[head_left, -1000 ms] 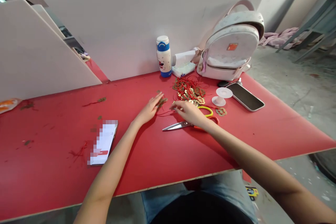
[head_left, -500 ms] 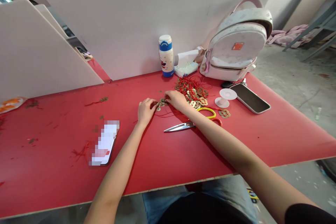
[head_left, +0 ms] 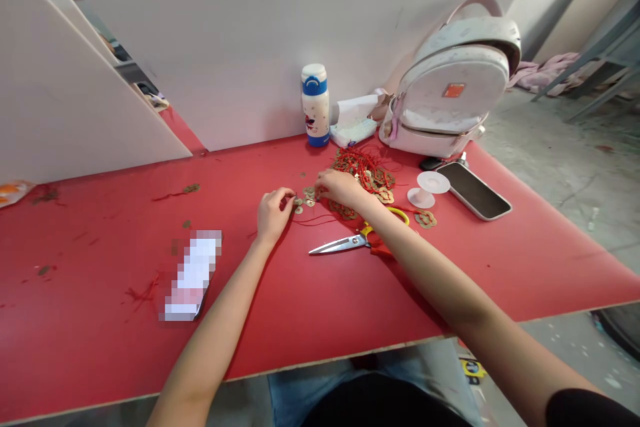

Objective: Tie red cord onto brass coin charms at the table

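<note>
My left hand (head_left: 273, 215) rests on the red table with thumb and forefinger pinched at the edge of a small brass coin (head_left: 299, 202). Across from it, my right hand (head_left: 338, 187) has its fingertips closed beside a few loose brass coins (head_left: 309, 195); what they grip is too small to make out. A thin red cord (head_left: 315, 221) trails over the table below the hands. Behind and under my right hand spreads a pile of coins tied with red cord (head_left: 367, 173). Scissors (head_left: 340, 245) with yellow and red handles lie under my right forearm, blades pointing left.
A phone with a lit screen (head_left: 193, 277) lies left of my left forearm. On the right are a white spool (head_left: 423, 197), a dark-screened phone (head_left: 477, 192) and a knotted coin piece (head_left: 425, 219). A bottle (head_left: 315, 107) and a backpack (head_left: 445, 97) stand at the white partition (head_left: 240, 47).
My hands are slightly farther apart, and more of the coins between them shows. The whole view has shifted a little.
</note>
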Available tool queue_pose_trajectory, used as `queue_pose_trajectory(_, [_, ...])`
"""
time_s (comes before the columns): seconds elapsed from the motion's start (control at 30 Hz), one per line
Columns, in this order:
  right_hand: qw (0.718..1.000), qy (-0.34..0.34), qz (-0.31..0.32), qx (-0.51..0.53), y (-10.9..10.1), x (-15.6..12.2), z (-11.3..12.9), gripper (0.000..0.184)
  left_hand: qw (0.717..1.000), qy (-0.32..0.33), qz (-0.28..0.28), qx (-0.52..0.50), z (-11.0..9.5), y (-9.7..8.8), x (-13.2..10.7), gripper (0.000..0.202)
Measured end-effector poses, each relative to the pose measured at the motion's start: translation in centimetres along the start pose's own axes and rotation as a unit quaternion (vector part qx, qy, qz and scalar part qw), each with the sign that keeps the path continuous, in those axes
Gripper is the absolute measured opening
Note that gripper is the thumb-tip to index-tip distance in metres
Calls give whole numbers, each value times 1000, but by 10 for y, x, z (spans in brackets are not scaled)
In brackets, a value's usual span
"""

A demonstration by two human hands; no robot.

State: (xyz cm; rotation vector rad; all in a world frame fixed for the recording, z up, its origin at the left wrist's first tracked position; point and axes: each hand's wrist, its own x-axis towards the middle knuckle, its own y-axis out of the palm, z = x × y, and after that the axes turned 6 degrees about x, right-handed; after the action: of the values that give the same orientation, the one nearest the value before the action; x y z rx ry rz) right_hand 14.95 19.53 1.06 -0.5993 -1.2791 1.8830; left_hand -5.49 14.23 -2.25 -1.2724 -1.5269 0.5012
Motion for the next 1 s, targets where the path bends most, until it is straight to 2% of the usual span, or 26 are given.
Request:
queue_pose_trajectory(0.23, [1000,9,-10,21,0,-2,10,14,996,5,-33,-85,1,-1,-3,9])
queue_pose_trajectory(0.37, [999,5,-15,36,-4,-2,19,13,988,21,-13,-155,-2,-2,-2,6])
queue_pose_trajectory(0.6, [997,-7,-47,57,-2,-1,34,13,959,-62,42,-275,-1,3,-6,9])
queue_pose_trajectory(0.77, [990,-29,-78,113,5,0,35,11,950,-95,18,-296,2,3,-5,13])
queue_pose_trajectory(0.87, [986,-35,-93,134,6,-1,33,15,968,-83,-44,-234,16,-19,4,16])
queue_pose_trajectory(0.93, [991,-29,-77,110,5,-2,30,15,984,-75,-84,-138,34,-49,9,23])
queue_pose_trajectory(1.0, [996,-22,-52,73,1,-4,26,14,989,-99,-107,-31,57,-86,10,16])
